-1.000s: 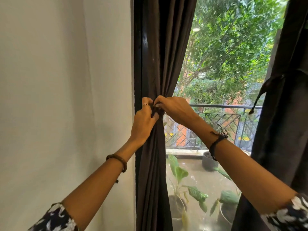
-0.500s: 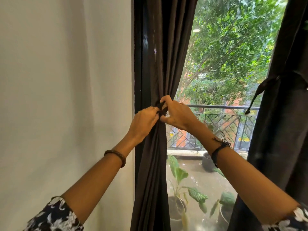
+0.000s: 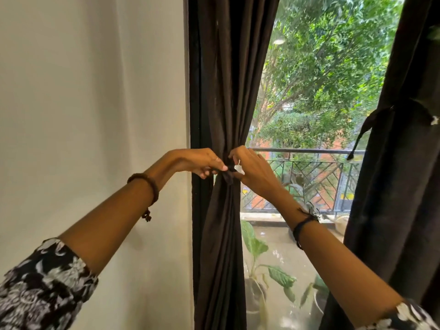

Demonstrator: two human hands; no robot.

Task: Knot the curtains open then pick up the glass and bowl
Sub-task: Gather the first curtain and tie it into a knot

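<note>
A dark brown left curtain (image 3: 226,91) hangs gathered at the window's left side, cinched at mid height by a dark tie strip (image 3: 229,173). My left hand (image 3: 197,161) pinches the tie from the left, and my right hand (image 3: 252,173) pinches it from the right, both at the cinch. A short end of the tie hangs down between the hands. The right curtain (image 3: 402,175) is gathered too, with its own tie (image 3: 364,129) knotted and one end dangling. No glass or bowl is in view.
A plain white wall (image 3: 90,115) fills the left. Through the window pane lie a balcony with a metal railing (image 3: 309,151), potted plants (image 3: 259,270) and trees beyond.
Both hands have shifted on the tie: my left wrist has turned outward to the left, and a short tie end now hangs below the cinch.
</note>
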